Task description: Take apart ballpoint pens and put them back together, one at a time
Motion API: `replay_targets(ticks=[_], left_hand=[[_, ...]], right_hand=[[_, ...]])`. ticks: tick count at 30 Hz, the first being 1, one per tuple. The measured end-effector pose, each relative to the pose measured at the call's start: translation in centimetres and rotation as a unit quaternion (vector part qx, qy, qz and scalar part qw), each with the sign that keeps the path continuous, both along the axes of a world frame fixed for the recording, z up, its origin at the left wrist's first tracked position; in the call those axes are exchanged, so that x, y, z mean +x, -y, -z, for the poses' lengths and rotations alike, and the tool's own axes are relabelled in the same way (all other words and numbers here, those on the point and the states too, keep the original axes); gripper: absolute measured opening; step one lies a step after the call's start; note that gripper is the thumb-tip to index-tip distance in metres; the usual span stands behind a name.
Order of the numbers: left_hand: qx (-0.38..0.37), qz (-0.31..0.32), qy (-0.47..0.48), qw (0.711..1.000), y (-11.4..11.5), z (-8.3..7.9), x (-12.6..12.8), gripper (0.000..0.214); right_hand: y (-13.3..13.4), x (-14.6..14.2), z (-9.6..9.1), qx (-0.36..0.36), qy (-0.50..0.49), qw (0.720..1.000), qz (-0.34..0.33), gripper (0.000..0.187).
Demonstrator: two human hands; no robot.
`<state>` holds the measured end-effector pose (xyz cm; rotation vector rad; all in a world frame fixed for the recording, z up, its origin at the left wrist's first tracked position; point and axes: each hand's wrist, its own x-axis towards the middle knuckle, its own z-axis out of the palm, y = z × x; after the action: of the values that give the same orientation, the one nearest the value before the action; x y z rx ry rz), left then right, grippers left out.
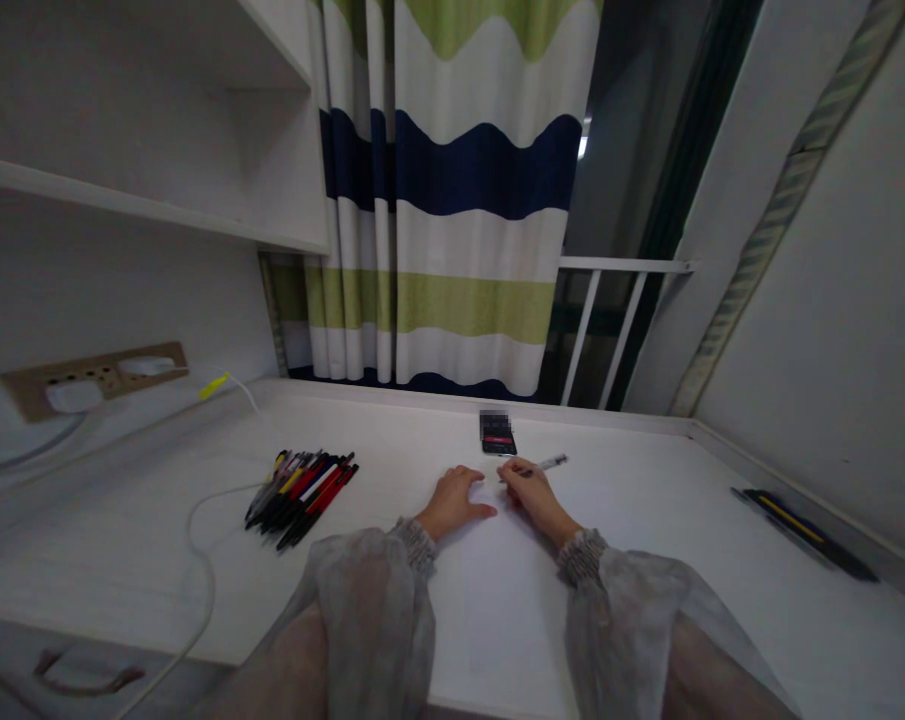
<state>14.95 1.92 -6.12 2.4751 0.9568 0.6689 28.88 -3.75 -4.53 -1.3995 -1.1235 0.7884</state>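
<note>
My right hand [531, 492] grips a pen [554, 462] with a clear barrel, its tip end down near the paper and its back end pointing up to the right. A sheet of white paper [497, 610] lies on the white desk [392, 440] between my forearms. On the sheet's left side rests my left hand [452, 501], thumb and fingers apart in a C shape, holding nothing. Just beyond both hands lies a dark phone [498, 432], its screen partly blurred. Sheer grey sleeves cover both forearms.
Left on the desk lies a pile of pens [302, 495], black, red and yellow. A white cable [210, 570] runs past it over the front edge. At the right wall lies a long black and yellow object [804, 532]. A striped curtain [467, 250] hangs behind the desk.
</note>
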Motion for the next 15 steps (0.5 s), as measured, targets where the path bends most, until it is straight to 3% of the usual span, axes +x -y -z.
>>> replay_targets(ticks=[7,15], left_hand=[[0.005,0.000,-0.011,1.000,0.0,-0.3,0.0,0.055],[0.007,0.000,-0.020,1.000,0.0,-0.4,0.0,0.057]], right_hand=[[-0.2,0.0,0.6,0.023,0.129,0.991,0.011,0.020],[-0.7,0.0,1.2,0.033,0.188,0.982,-0.012,0.019]])
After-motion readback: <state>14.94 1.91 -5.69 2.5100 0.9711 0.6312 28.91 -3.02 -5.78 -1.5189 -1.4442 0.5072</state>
